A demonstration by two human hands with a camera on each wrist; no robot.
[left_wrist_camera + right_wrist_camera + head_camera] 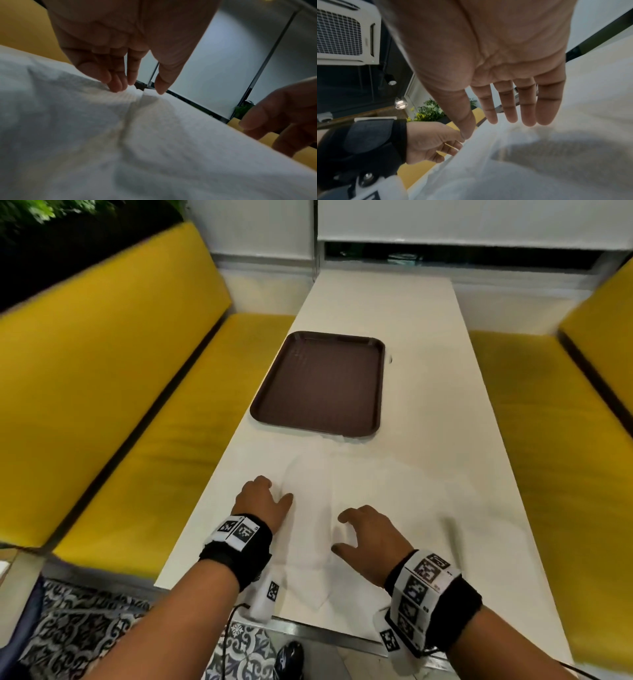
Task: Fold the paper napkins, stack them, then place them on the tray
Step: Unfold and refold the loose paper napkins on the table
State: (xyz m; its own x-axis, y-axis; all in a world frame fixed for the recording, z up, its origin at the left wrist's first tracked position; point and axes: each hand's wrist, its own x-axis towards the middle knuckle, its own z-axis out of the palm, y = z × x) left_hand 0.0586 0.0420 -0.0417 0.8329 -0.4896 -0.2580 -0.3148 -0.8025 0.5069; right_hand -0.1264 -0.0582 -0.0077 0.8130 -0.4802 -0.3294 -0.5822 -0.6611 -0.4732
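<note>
Both my hands work a white napkin [308,529] spread near the table's [428,419] front edge: my left hand [262,501] pinches a ridge of the paper between fingertips and thumb, my right hand [371,539] hovers over it with fingers relaxed, the brown tray [291,392] lying farther back by the left edge.

- No words, brand names or numbers can be read in any view.
- Wristbands [239,530]: black-and-white square coded markers, with tiny print beside them, perhaps digits, too small to read.
</note>
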